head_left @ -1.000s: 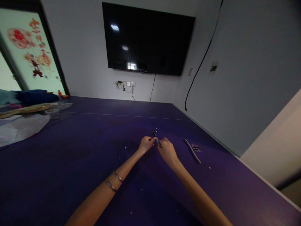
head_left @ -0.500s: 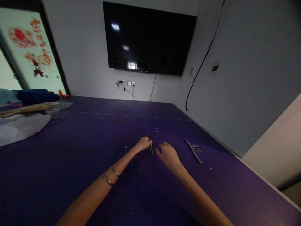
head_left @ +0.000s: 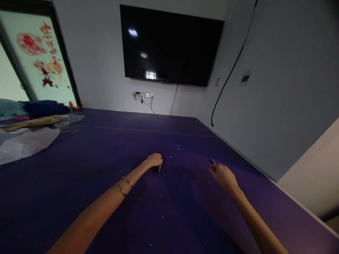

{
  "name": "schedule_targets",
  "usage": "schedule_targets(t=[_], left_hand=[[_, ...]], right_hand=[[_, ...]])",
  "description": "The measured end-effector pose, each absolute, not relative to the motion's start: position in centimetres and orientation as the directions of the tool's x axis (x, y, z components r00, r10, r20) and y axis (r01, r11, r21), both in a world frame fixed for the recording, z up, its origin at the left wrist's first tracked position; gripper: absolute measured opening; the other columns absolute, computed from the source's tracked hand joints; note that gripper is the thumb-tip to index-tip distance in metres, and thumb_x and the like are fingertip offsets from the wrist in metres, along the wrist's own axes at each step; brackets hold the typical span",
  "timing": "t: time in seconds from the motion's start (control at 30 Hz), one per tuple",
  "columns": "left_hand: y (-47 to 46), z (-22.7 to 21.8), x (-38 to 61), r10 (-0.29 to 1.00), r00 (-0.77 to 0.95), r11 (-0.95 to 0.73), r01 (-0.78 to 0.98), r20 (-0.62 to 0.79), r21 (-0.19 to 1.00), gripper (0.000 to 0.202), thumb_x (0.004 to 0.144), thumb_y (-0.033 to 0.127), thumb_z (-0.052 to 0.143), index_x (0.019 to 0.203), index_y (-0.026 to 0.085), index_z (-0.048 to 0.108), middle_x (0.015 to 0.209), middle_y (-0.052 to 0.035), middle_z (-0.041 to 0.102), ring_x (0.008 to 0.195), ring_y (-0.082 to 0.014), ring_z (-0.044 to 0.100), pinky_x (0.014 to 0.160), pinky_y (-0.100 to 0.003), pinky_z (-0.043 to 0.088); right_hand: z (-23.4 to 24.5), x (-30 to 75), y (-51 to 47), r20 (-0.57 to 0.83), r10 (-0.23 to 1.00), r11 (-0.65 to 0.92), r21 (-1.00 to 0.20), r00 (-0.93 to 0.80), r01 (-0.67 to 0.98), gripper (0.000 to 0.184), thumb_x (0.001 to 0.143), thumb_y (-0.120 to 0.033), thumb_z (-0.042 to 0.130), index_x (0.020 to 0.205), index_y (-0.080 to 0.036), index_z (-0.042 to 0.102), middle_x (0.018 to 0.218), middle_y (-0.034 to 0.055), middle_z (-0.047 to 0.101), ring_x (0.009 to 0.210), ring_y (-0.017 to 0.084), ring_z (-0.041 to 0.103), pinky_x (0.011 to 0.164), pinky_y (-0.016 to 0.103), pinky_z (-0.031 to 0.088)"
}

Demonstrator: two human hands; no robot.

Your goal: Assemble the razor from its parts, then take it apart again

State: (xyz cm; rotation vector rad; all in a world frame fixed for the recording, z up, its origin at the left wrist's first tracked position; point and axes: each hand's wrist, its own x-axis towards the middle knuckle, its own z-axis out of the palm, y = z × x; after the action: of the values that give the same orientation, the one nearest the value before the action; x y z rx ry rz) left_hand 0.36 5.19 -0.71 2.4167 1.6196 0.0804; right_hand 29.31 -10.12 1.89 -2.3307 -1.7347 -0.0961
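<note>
My left hand [head_left: 154, 160] is closed around a slim dark stick-like tool [head_left: 159, 168], whose ends show above and below the fingers. Its exact kind is too small to make out. Off to the right, my right hand [head_left: 224, 175] lies over a thin grey strip [head_left: 213, 161] with its fingers curled in. Only the far tip of that strip sticks out past the knuckles; the rest is hidden under the hand. Both hands are low over the purple surface [head_left: 119, 183].
Small white scraps [head_left: 178, 146] are scattered on the surface. At the far left lie a clear plastic bag [head_left: 31, 143] and dark blue cloth [head_left: 43, 108]. A black cable [head_left: 227, 79] hangs along the right wall, and a television [head_left: 172, 46] is mounted ahead.
My right hand has moved right, from beside the left hand onto the grey strip, covering most of it and the small dark packet beside it. My left hand has shifted slightly left with the tool.
</note>
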Motion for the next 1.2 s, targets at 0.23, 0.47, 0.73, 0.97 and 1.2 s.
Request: schedule_targets(t=[0.23,0.47,0.73,0.97,1.2], left_hand=[[4.4,-0.6,0.4,0.915,0.4,-0.389,0.908,-0.046,0.156,0.036,0.081,0.036,0.044,0.095,0.013,0.069,0.102,-0.0194,0.066,0.097,-0.0306,0.062,0.079,-0.038,0.047],[3.1,-1.0,-0.4,0.929,0.37,-0.368,0.918,0.01,0.146,0.043,0.086,0.04,0.035,0.093,0.013,0.068,0.098,-0.0186,0.066,0.093,-0.0302,0.063,0.079,-0.041,0.046],[1.6,-1.9,-1.1,0.957,0.285,-0.29,0.937,0.057,0.195,0.053,0.087,0.049,0.028,0.087,0.015,0.068,0.093,-0.0164,0.067,0.086,-0.0305,0.064,0.072,-0.039,0.047],[1.4,-2.3,-0.9,0.94,0.329,-0.342,0.916,0.095,0.211,0.041,0.085,0.04,0.036,0.08,0.016,0.068,0.086,-0.014,0.068,0.083,-0.0274,0.065,0.072,-0.036,0.047],[1.4,-2.3,-0.7,0.946,0.312,-0.323,0.922,0.088,0.212,0.037,0.083,0.04,0.04,0.081,0.015,0.068,0.087,-0.0142,0.068,0.084,-0.0284,0.065,0.071,-0.036,0.046]], right_hand=[[0.8,33.0,-10.5,0.185,0.927,-0.309,-0.119,0.327,0.944,0.034,0.083,-0.033,0.04,0.099,-0.021,0.068,0.102,0.0114,0.064,0.086,0.024,0.063,0.063,0.028,0.041],[0.6,35.6,-10.5,0.105,0.912,-0.387,-0.095,0.396,0.917,0.034,0.082,-0.04,0.041,0.09,-0.021,0.068,0.091,0.0124,0.067,0.078,0.025,0.064,0.056,0.027,0.039],[-1.3,39.3,-8.3,-0.085,0.928,-0.371,-0.124,0.362,0.92,0.034,0.077,-0.046,0.051,0.068,-0.017,0.066,0.076,0.012,0.068,0.07,0.022,0.065,0.055,0.025,0.037],[-3.0,39.4,-7.2,-0.1,0.962,-0.266,-0.146,0.254,0.953,0.025,0.082,-0.031,0.049,0.07,-0.015,0.064,0.075,0.0095,0.067,0.069,0.019,0.063,0.054,0.023,0.035],[-1.3,31.9,-7.2,0.029,0.976,-0.211,-0.125,0.216,0.97,0.034,0.083,-0.036,0.044,0.068,-0.014,0.066,0.073,0.013,0.068,0.074,0.022,0.065,0.058,0.025,0.038]])
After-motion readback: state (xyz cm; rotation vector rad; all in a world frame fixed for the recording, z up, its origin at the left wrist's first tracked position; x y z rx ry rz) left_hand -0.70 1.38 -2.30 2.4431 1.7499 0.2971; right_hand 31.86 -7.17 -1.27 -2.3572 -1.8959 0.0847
